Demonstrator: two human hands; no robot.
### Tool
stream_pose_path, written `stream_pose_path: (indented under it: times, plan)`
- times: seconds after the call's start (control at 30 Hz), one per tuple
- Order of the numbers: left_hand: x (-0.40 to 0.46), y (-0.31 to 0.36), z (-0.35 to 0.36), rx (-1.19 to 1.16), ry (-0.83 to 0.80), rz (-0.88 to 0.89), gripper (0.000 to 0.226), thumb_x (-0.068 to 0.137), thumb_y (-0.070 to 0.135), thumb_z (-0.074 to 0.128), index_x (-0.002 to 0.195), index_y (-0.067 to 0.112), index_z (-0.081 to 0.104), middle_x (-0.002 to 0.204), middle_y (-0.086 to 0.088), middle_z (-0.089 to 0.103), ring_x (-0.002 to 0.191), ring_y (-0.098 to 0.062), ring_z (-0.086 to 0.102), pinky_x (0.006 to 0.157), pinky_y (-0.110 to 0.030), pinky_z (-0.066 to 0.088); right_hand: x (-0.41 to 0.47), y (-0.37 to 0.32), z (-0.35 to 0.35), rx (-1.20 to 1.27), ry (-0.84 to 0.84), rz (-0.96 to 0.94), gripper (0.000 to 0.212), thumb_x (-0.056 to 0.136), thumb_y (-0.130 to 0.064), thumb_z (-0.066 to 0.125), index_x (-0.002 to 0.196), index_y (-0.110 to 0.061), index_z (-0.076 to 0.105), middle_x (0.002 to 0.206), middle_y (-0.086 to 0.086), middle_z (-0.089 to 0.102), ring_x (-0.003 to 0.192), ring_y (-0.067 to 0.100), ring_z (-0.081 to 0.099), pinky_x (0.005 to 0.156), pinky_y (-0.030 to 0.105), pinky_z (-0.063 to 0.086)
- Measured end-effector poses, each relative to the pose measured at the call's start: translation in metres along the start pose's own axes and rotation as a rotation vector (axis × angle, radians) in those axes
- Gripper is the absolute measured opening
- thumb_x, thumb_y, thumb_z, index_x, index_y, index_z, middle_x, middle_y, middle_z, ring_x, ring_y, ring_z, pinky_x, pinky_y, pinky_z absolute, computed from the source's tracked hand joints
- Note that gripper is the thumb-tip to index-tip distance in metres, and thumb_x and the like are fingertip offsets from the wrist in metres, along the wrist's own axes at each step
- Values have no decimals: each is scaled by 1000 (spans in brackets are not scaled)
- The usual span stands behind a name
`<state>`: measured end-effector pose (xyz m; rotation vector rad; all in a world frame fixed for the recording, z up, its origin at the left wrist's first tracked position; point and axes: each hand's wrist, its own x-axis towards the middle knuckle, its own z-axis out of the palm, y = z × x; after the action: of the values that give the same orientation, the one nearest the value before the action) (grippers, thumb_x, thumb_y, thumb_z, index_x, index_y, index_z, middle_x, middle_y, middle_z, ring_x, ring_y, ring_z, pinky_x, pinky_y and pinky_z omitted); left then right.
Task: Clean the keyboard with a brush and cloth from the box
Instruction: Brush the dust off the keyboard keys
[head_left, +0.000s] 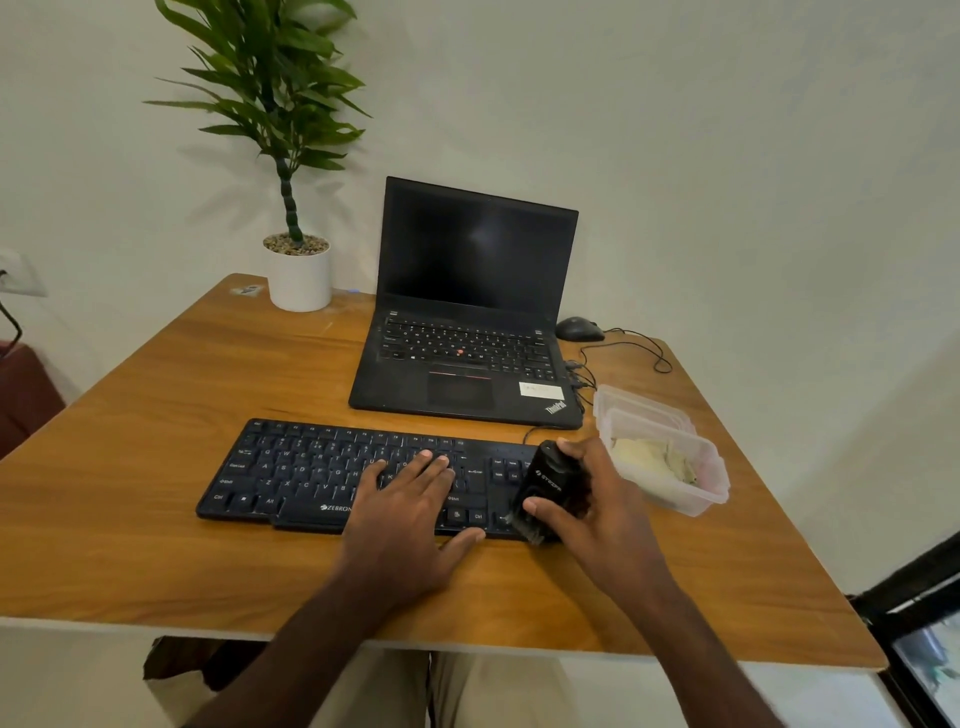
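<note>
While the left hand (410, 499) lies flat with straight fingers (434, 462) pressing on the right half of the black keyboard (311, 475), the right hand (597, 499) grips a black brush (553, 491), thumb and fingers curled round its body, bristles down on the keyboard's right end. This keyboard sits near the middle of the wooden desk (156, 441), with bare wood to its left and along the near edge. Just right of the brush stands the clear plastic box (670, 457) holding a pale cloth (649, 457), close to the desk's right edge. Farther back stand an open laptop (467, 312), a mouse (579, 329) with its cable, and a potted plant (298, 270) at the far left.
</note>
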<state>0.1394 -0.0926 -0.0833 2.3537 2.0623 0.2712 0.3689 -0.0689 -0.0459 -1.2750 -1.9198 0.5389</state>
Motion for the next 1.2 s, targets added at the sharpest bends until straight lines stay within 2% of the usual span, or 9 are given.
stream_pose_path:
  times: [0.1,0.23,0.37,0.47,0.63,0.77,0.9,1.07,1.2]
  plan:
    - [0,1,-2,-2,-6,8,100,76,80,-1,158,24,17,166,6,14,152,-10,6,122,-48,-1,6,8,-8,-55,50,10,51,85,-38,78,125,-36,45,116,-7,67,105,9,67,79,30,63]
    - [1,-1,0,-23,12,13,100,77,80,3,157,23,24,164,4,21,152,-12,13,121,-48,1,15,5,-15,-16,137,-4,52,85,-31,79,126,-29,47,114,-4,69,102,7,68,76,22,61]
    - [0,-2,6,-28,48,11,95,82,81,13,154,21,33,161,3,29,150,-13,21,121,-51,8,3,1,2,-10,25,-25,52,88,-32,76,129,-38,45,122,-8,62,108,8,65,81,26,62]
    - [1,-2,5,-35,59,8,97,80,81,10,154,22,31,162,4,28,151,-12,19,122,-51,8,0,-4,2,62,-33,-39,52,85,-25,79,123,-40,47,122,-13,60,111,0,62,82,20,58]
    - [2,-3,9,-28,95,15,90,86,80,21,153,22,36,160,3,32,149,-13,23,121,-51,10,19,-7,-5,121,63,37,53,86,-22,79,124,-39,45,119,-8,65,105,5,66,78,24,61]
    - [1,-3,10,-32,105,19,92,84,81,20,153,22,36,160,3,33,149,-13,24,120,-50,10,11,-13,11,63,-75,-34,54,88,-28,77,129,-38,44,117,-25,54,105,-8,60,82,17,58]
    - [1,-4,6,-27,72,19,95,81,81,13,155,24,30,163,5,26,151,-11,17,121,-49,5,13,-6,-16,143,-127,18,54,87,-25,78,127,-41,46,124,-13,61,109,3,65,80,26,61]
    - [6,11,13,11,158,87,88,82,82,32,136,18,59,143,-1,57,137,-19,48,113,-61,23,15,11,-59,205,76,95,55,87,-8,75,128,-32,47,115,-13,61,107,-3,64,70,17,58]
    - [18,41,7,-27,42,123,99,80,87,13,155,24,30,163,5,26,151,-14,17,119,-62,4,13,10,-52,203,-76,48,66,88,-9,76,139,-35,43,120,-11,63,109,-1,65,78,20,59]
